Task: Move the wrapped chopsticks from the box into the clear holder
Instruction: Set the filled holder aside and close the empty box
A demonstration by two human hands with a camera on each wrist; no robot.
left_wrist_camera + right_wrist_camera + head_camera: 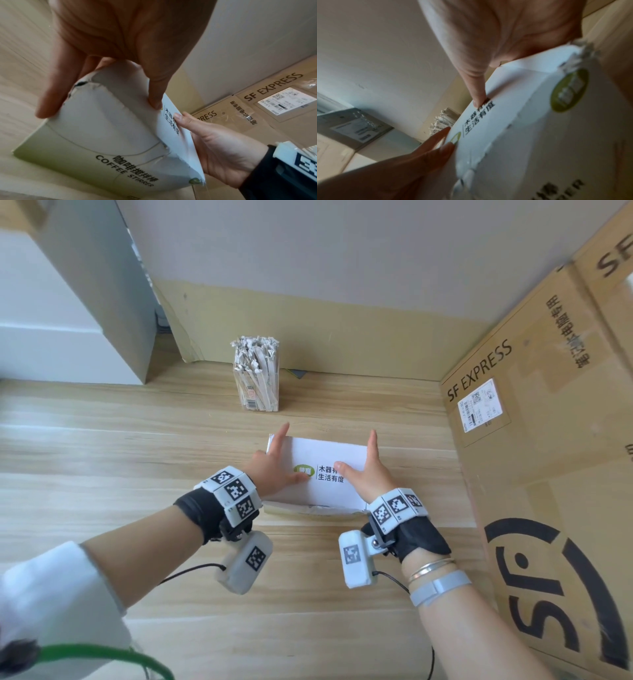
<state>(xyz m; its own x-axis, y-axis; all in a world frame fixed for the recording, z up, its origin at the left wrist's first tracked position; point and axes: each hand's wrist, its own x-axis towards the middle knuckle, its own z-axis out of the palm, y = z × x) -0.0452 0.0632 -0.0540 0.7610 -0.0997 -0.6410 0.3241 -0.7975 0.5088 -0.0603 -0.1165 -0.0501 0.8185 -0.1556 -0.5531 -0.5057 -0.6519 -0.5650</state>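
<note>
A white box [325,460] printed "COFFEE STIRRER" [106,128] lies on the wooden table just in front of me, and its lid flap covers whatever is inside. My left hand [289,453] holds its left end, with the index finger straight along the side and the thumb pinching the lid by the green logo. My right hand [356,450] holds the right end, fingers straight and thumb on the lid, with the flap between thumb and palm. The clear holder [257,385], packed with upright paper-wrapped chopsticks, stands beyond the box near the back wall.
Large SF EXPRESS cartons [534,446] wall off the right side. A cardboard sheet [325,337] leans along the back wall. A grey and white cabinet [85,313] stands at the back left. The bare wooden tabletop [120,460] stretches to the left.
</note>
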